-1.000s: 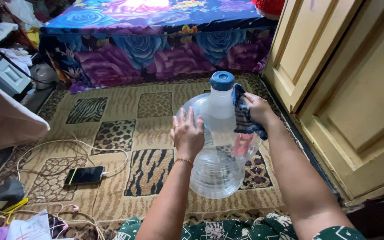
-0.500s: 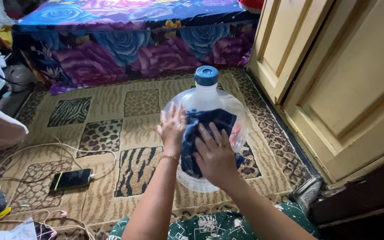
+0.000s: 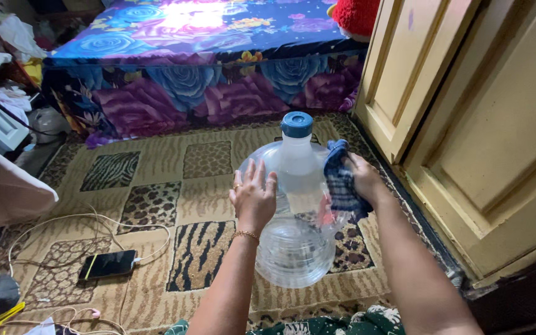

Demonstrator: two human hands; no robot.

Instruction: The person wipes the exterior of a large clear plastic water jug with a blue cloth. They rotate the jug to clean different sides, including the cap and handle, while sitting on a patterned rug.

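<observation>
Left hand: the left hand [image 3: 254, 196] lies flat with fingers spread on the near-left shoulder of the water bottle [image 3: 296, 211], steadying it.
Right hand: the right hand [image 3: 362, 180] is closed around a bunched blue checked cloth [image 3: 341, 180] and presses it against the bottle's upper right side.
Bottle: large, clear and round, standing upright between the two hands, with a blue cap [image 3: 296, 124] on the neck just above and between them.
Change: half a second ago the right hand held the cloth spread over the bottle's front, next to the left hand; now the cloth sits round on the right shoulder, much as it did a second ago. The left hand has kept its place.
Meaning: the wiping seems to run back and forth across the bottle's upper surface, with the left hand as the brace.
Floor: the bottle stands on a rug [image 3: 156, 180] with animal-print squares.
Left of the left hand: a phone [image 3: 107, 264] on a white cable [image 3: 88, 214].
Beyond the hands: a bed with a floral cover [image 3: 187, 74].
Right of the right hand: cream cupboard doors [image 3: 479, 124].
</observation>
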